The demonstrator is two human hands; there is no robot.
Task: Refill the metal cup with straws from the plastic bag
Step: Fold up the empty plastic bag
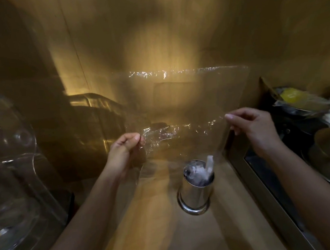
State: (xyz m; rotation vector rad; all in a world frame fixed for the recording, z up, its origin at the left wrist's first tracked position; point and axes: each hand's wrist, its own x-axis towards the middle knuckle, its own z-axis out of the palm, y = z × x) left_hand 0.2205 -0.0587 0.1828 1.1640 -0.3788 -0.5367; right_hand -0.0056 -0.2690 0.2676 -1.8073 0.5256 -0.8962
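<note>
Both hands up, holding a clear, crinkled plastic bag (pixel 182 104) stretched flat between them. Left hand (pixel 125 149) pinches the bag's near-left edge; right hand (pixel 252 127) pinches the near-right edge. The bag looks empty, though blur makes it hard to be sure. Shiny cylindrical metal cup (pixel 197 191) stands upright on the wooden bench (pixel 158 232), near side, just below the bag and between the hands. White paper-wrapped straws (pixel 202 170) stand in the cup, one poking above the rim. Clear glass dome (pixel 8 155) at far left.
</note>
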